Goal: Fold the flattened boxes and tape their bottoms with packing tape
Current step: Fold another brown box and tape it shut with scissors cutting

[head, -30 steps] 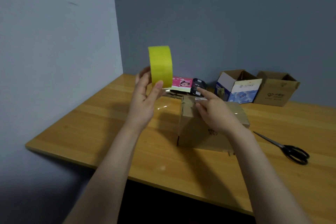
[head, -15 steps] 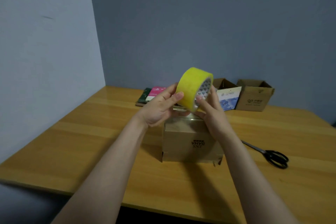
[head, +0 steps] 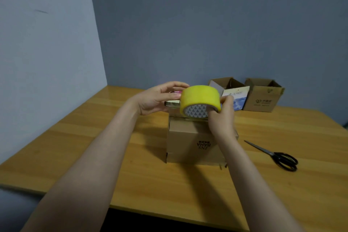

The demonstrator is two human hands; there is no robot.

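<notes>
Holding the yellow tape roll (head: 199, 98), your left hand (head: 156, 100) curls round its side, your right hand (head: 222, 118) pinches its rim; the cardboard box (head: 188, 141) stands below your grip.

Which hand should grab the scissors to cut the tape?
Probably the right hand. The scissors lie on the table on its side, right of the box. The left hand would have to cross over; both hold the tape roll now.
</notes>
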